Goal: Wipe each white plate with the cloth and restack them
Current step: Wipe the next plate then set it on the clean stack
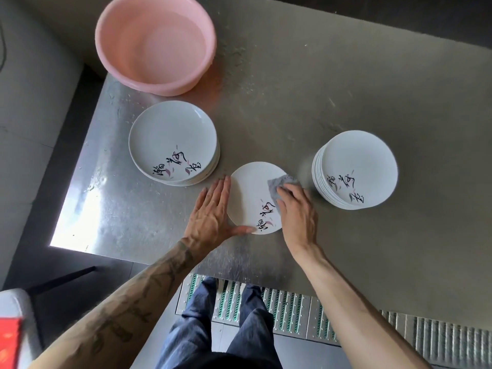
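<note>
Starting at the far left corner of the table (346, 89), you have a pink basin (159, 86) standing partly over the edge. Nearer you, close to the left edge, sits the left stack (170, 139) of white plates, its top one face up with black brushwork.

Your left hand (210, 211) lies released, fingers straight along the left rim of the single plate (250, 193) and thumb touching its near rim, steadying it. That plate lies flat on the table toward the near edge, between the two stacks. Your right hand (298, 211) grasps the grey cloth (277, 185), bunched under bent fingers and pressed onto the plate's right side, so the step in hand looks like the wiping itself. Just beyond, toward the right, stands the right stack (356, 166), taller and a little stepped.

The plate's left half shows no cloth on it, so the next move probably calls for sweeping the cloth across the face while your left hand braces the rim against sliding on the smooth metal. After that, lift the plate by its edge and set it squarely on the finished stack; which stack that is I cannot tell from here.
</note>
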Available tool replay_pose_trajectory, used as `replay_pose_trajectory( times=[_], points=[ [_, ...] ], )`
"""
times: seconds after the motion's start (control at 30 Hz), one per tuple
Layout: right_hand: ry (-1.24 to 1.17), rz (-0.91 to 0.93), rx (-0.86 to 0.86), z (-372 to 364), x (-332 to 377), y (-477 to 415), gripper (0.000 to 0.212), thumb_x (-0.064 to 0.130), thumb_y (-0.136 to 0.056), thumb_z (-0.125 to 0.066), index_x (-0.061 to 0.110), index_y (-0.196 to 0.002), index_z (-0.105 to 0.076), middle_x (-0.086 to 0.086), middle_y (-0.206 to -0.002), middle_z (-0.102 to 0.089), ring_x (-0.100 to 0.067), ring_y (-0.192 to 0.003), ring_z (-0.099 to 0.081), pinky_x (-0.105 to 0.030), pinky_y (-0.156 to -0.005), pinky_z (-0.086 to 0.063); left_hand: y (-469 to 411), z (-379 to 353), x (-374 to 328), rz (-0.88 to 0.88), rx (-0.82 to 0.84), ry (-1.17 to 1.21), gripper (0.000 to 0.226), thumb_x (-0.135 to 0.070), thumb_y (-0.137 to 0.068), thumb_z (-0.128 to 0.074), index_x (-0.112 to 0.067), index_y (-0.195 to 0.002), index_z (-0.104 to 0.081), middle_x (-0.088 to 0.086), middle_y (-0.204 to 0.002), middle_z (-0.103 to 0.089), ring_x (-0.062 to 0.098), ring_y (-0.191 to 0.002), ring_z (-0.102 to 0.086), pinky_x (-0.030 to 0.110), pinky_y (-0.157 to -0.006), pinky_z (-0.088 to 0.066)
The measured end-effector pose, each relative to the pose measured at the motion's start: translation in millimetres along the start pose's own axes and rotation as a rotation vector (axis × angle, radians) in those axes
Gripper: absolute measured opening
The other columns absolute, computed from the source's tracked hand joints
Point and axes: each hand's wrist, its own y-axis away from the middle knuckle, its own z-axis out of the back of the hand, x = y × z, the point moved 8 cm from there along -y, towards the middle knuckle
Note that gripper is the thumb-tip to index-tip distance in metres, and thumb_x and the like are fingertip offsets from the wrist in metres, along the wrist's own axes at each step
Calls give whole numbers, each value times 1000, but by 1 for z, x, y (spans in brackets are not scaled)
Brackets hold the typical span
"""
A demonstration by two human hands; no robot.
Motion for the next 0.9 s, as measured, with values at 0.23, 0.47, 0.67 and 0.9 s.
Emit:
replay_pose_trajectory(
  times=[0.23,0.47,0.67,0.9],
  points=[
    [-260,248,263,-41,72,5,28,3,-90,-70,9,-118,-74,-1,-126,-64,-20,-115,-59,-33,-102,-50,-1,0,0,-23,10,-41,145,-100,-60,-47,-10,-163,2,5,-172,-5,18,-158,-5,42,-129,-11],
    [-191,245,266,-26,26,26,25,7,-89,-73,13,-113,-76,2,-119,-65,-18,-111,-59,-34,-97,-51,0,0,1,-15,39,-30,149,-103,-58,-47,-13,-163,7,3,-172,2,18,-158,0,41,-129,-5],
    [-304,283,344,-39,52,26,30,1,-89,-71,9,-118,-75,-1,-121,-66,-18,-113,-58,-22,-104,-43,-1,1,1,-17,66,-7,148,-98,-56,-52,-15,-163,8,1,-172,4,16,-158,2,38,-129,0],
    [-256,307,369,-33,43,35,29,5,-93,-68,12,-121,-74,3,-124,-65,-17,-115,-58,-30,-105,-46,-1,4,0,-12,70,28,150,-98,-54,-53,-18,-163,10,1,-172,6,14,-158,6,38,-129,-1]
  ],
)
